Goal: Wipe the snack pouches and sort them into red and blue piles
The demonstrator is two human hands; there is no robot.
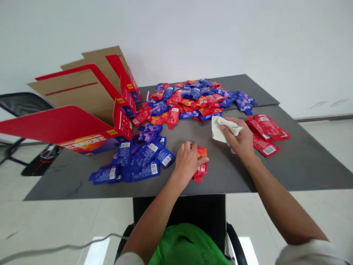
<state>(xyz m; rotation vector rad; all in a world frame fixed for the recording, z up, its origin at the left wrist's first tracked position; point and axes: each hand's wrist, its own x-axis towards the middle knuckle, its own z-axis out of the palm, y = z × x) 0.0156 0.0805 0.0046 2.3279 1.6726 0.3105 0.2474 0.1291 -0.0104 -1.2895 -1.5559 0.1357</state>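
From where I stand, the person's left hand (187,160) is down on the dark grey table (228,180), near the middle of its front edge. Its fingers are curled over a red packet (200,170) with an orange end, the thumb lying across it; the hand covers part of the packet, so I can't tell whether the fingers pinch it or merely rest on it. The packet lies on the tabletop, its lower end pointing at the front edge.

The right hand (241,139), farther toward the table's right edge, has its fingers and thumb closed on a folded white cloth (218,129), a loose part of which hangs out toward the left hand. Just beyond that hand, on the right-edge side, a few red packets (265,133) overlap in a small heap.

A spread of blue packets (143,158) lies between the left hand and the table's front left corner. Toward the far edge sits a big mixed pile (190,101) of red, orange and blue packets. Open cardboard boxes (91,127) stand along the left edge, flaps up.
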